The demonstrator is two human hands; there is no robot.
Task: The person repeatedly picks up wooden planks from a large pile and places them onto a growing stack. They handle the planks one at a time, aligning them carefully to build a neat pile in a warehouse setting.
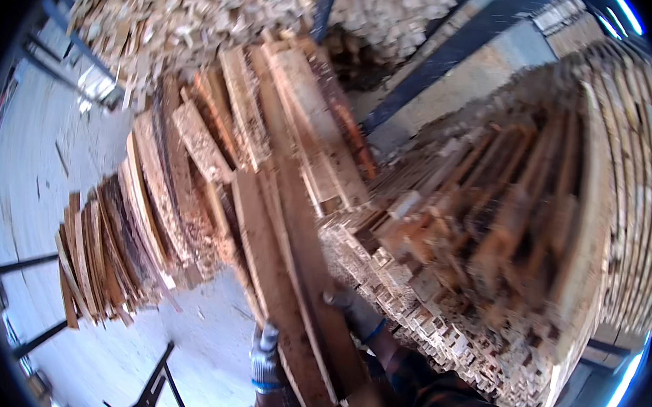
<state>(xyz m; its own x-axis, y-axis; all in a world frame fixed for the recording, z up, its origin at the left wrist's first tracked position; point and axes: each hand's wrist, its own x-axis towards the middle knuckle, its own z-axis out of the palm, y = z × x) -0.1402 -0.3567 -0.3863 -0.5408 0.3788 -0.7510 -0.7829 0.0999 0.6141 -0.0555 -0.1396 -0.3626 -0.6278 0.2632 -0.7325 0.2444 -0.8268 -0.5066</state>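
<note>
Two long rough wooden boards [274, 272] lie side by side in front of me, their near ends tilted toward my body. My left hand [265, 356], in a pale knit glove with a blue cuff, is closed on the left edge of the boards near that end. On the opposite edge, my right hand [358, 313] in a similar glove grips them; the boards hide part of its fingers. Their far ends rest against a heap of rough boards [194, 141], some with dark bark edges.
To the right stands a tall stack of boards [492, 207], blurred in places. Behind the heap rises a big pile of wood pieces [203, 13]. Dark metal beams [426, 67] cross at the back. A black metal frame [153, 388] stands on the grey floor [33, 168].
</note>
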